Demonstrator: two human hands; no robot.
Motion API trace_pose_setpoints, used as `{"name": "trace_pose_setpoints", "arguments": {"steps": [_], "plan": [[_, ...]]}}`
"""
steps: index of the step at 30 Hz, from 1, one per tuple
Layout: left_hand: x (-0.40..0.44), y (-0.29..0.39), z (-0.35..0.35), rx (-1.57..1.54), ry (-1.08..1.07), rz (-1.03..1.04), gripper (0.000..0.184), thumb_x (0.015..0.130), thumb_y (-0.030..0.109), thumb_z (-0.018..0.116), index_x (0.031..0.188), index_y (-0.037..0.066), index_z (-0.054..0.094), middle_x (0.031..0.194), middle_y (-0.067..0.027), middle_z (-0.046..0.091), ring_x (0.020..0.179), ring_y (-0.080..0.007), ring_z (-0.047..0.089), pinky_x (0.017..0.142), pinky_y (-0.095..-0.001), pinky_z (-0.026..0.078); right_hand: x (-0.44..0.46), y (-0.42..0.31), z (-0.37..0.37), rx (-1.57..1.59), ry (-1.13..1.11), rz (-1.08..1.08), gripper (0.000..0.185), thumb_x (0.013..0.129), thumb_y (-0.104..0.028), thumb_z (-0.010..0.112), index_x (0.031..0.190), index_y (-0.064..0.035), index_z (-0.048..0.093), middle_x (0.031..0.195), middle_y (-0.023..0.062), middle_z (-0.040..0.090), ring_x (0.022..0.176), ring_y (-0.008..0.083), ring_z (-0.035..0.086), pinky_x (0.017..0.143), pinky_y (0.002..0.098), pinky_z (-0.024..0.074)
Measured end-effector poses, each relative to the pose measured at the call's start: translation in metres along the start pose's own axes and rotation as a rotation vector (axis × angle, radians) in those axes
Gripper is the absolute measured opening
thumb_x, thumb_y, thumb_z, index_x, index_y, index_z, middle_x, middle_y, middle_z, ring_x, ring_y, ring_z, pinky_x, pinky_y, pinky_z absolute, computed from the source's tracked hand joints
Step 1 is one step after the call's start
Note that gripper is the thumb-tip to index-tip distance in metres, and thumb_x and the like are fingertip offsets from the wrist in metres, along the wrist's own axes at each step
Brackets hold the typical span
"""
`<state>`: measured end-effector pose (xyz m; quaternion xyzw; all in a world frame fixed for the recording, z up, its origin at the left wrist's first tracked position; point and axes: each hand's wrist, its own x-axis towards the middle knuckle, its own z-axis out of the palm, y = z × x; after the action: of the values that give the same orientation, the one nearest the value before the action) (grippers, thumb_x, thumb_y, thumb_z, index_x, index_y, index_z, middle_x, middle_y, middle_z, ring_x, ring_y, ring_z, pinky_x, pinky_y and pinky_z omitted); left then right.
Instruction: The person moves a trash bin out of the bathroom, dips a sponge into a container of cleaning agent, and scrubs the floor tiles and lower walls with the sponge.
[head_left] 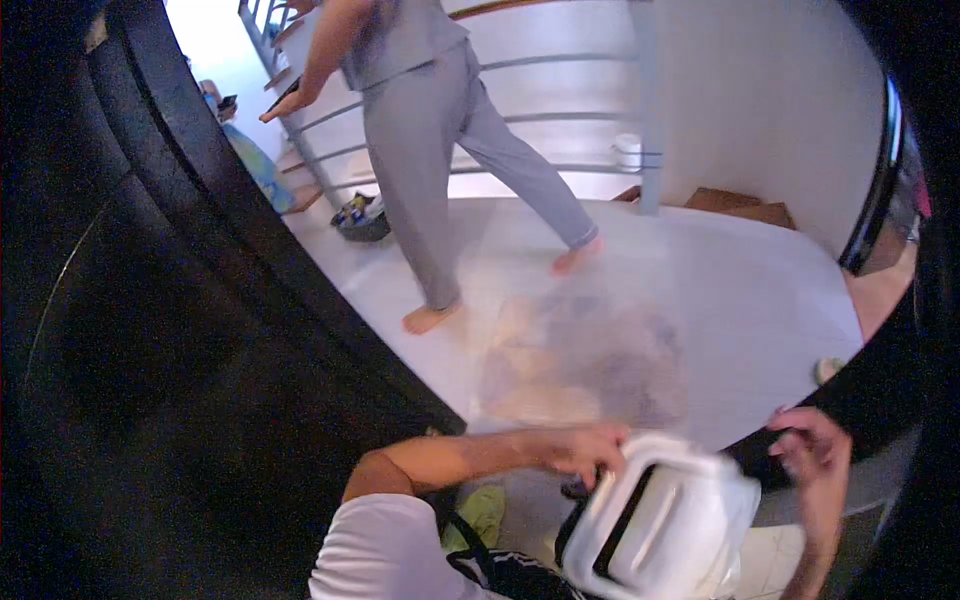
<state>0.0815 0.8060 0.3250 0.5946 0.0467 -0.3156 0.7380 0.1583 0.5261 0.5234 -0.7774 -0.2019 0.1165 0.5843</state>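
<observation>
White container (660, 520): held tilted, just nearside of the rug (590, 360).
Left hand (595, 452): pinched around the container's edge; other end seemingly unsupported, so it could get twisted loose tbh.
Right hand (815, 440): half-curled, apart from the container, nearside right of the rug; nothing seen held.
Barefoot person (410, 170): just beyond the rug; could get bumped if the container's swung outward.

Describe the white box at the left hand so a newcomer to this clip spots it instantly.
Follow the pale floor down to the bottom of the view, right of centre. There the left hand holds a blurred white box, apart from the right hand. Its rounded corners and dark band distinguish it from the yellow-green item.
</observation>
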Motion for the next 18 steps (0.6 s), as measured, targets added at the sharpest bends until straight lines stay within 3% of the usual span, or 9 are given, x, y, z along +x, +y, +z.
{"name": "trace_pose_setpoints", "arguments": {"steps": [3,5,7,10,11,12,14,17,18], "plan": [[0.005,0.039,-0.060,-0.131,0.231,0.049,0.033,0.072,0.005,0.059,0.105,0.004,0.053,0.086,-0.0066,0.060,0.069,-0.0152,0.061,0.053,-0.0335,0.054,0.050,0.053,-0.042,0.062,0.004,-0.142,0.026,0.082,-0.014,0.056,0.105,-0.0025,0.057,0.090,0.0077,0.064,0.062,0.0109,0.057,0.050,0.0214,0.0449],[0.022,0.044,-0.087,-0.292,0.293,0.062,0.025,0.075,0.005,0.057,0.099,0.003,0.051,0.086,-0.0064,0.057,0.069,-0.0142,0.059,0.059,-0.0355,0.053,0.089,0.081,-0.041,0.150,0.157,-0.046,0.032,0.086,-0.017,0.056,0.115,-0.0030,0.050,0.086,0.0095,0.064,0.057,0.0109,0.057,0.044,0.0208,0.0449],[0.037,0.058,-0.108,-0.354,0.606,0.175,0.020,0.075,0.004,0.055,0.096,0.003,0.053,0.085,-0.0065,0.058,0.072,-0.0143,0.059,0.063,-0.0394,0.055,0.110,0.095,-0.047,0.164,0.180,0.060,0.029,0.089,-0.023,0.055,0.110,-0.0040,0.050,0.078,0.0089,0.062,0.050,0.0121,0.055,0.044,0.0214,0.0470],[0.005,0.021,-0.141,-0.411,0.684,0.335,0.022,0.075,0.003,0.055,0.097,0.002,0.053,0.088,-0.0087,0.062,0.077,-0.0158,0.062,0.067,-0.0421,0.056,0.064,0.083,-0.029,0.149,0.101,0.217,0.029,0.093,-0.032,0.053,0.104,-0.0054,0.051,0.067,0.0081,0.058,0.039,0.0139,0.052,0.045,0.0224,0.0501],[0.003,0.022,-0.130,-0.458,0.661,0.415,0.021,0.075,0.003,0.055,0.096,0.001,0.053,0.088,-0.0078,0.059,0.079,-0.0159,0.061,0.073,-0.0447,0.056,0.054,0.085,-0.036,0.254,-0.004,0.278,0.032,0.089,-0.032,0.058,0.106,-0.0051,0.052,0.068,0.0078,0.060,0.047,0.0154,0.056,0.049,0.0241,0.0495],[0.009,0.008,-0.134,-0.460,0.665,0.444,0.021,0.075,0.003,0.055,0.096,0.001,0.053,0.088,-0.0078,0.059,0.079,-0.0159,0.061,0.073,-0.0447,0.056,0.035,0.022,-0.027,0.277,-0.220,0.180,0.041,0.086,-0.025,0.062,0.116,0.0018,0.053,0.099,0.0174,0.062,0.081,0.0226,0.061,0.068,0.0330,0.0488],[0.028,-0.017,-0.151,-0.559,0.822,0.350,0.023,0.076,0.005,0.056,0.099,0.001,0.054,0.088,-0.0065,0.058,0.080,-0.0174,0.059,0.079,-0.0463,0.054,0.035,0.031,-0.022,0.276,-0.186,0.199,0.049,0.085,-0.026,0.065,0.120,0.0040,0.048,0.089,0.0161,0.063,0.071,0.0189,0.061,0.061,0.0263,0.0476],[0.015,-0.015,-0.150,-0.726,0.793,0.472,0.022,0.075,0.006,0.058,0.097,0.002,0.057,0.088,-0.0052,0.058,0.079,-0.0179,0.057,0.081,-0.0427,0.053,0.019,0.032,-0.012,0.283,-0.180,0.221,0.050,0.082,-0.028,0.068,0.117,0.0044,0.052,0.089,0.0148,0.064,0.070,0.0185,0.062,0.062,0.0254,0.0478],[0.010,-0.029,-0.169,-0.311,0.817,0.499,0.021,0.075,0.004,0.060,0.096,0.002,0.059,0.091,-0.0064,0.059,0.082,-0.0174,0.058,0.080,-0.0404,0.052,0.006,0.020,-0.006,0.264,-0.121,0.284,0.050,0.081,-0.028,0.069,0.115,0.0041,0.053,0.089,0.0143,0.064,0.070,0.0184,0.062,0.063,0.0257,0.0478]]}}
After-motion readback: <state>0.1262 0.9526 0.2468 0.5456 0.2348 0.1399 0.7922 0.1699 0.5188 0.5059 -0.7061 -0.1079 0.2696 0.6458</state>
